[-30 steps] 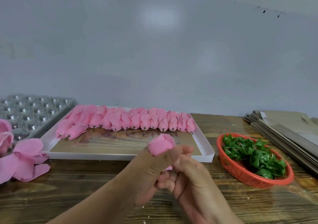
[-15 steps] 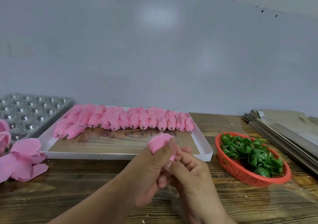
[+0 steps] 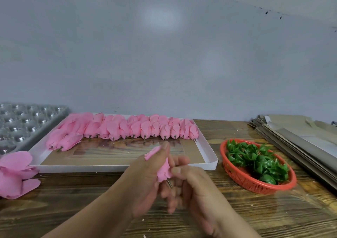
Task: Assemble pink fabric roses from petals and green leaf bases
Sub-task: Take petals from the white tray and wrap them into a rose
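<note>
1. Near the front edge of the table (image 3: 54,210), at its middle, both hands meet over one rose (image 3: 164,170), raised off the wood just in front of the tray (image 3: 209,157).
2. The left hand (image 3: 145,181) curls round the rose, thumb laid up along the petals, probably to keep the wrapped fabric from springing open.
3. The right hand (image 3: 198,188) has its fingers bent in at the rose's lower end, where a short dark stem pokes out. It looks like a pinch there, likely to steady or work the base, though blur hides the exact contact.
4. Finished roses (image 3: 127,128) lie in a row along the tray's far edge, stems toward the person, which leaves the near part of the tray free for the next ones.
5. A red basket (image 3: 237,177) of green leaves (image 3: 255,159) sits toward the table's right edge, within easy reach of the right hand.
6. Loose petals (image 3: 16,172) lie at the left edge, handy for the left hand.
7. No leaf shows on the held rose, so that step probably comes next.
</note>
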`<state>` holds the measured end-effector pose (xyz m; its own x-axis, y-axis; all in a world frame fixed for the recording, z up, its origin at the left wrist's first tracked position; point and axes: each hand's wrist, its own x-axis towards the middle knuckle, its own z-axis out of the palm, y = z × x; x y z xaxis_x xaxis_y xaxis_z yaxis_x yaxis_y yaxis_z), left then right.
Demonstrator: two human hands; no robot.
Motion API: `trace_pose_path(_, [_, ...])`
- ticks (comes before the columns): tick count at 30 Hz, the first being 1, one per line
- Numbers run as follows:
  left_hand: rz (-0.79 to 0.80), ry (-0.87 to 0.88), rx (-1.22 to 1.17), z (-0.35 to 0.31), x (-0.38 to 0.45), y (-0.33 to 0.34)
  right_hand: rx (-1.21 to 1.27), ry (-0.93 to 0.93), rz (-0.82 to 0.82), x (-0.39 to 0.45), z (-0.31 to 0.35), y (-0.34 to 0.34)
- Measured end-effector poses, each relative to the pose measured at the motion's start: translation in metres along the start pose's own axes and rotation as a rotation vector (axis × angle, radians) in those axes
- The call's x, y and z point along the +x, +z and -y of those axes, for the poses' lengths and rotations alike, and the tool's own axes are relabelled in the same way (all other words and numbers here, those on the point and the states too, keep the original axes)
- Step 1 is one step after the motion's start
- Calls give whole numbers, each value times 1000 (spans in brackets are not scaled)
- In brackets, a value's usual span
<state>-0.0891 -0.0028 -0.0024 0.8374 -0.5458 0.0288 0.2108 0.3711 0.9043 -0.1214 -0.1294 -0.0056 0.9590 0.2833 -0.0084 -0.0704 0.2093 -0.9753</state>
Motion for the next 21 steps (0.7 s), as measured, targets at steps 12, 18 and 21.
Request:
trace_pose_path(12, [-128, 75, 115, 3, 4, -6, -578, -264, -896, -29, 76, -131])
trace_pose_path(18, [-62, 47, 199, -1, 1, -1, -1199, 252, -696, -23, 87, -157])
trace_pose_path(21, [-49, 34, 240, -2, 1, 0, -1443, 490, -486, -20, 87, -155])
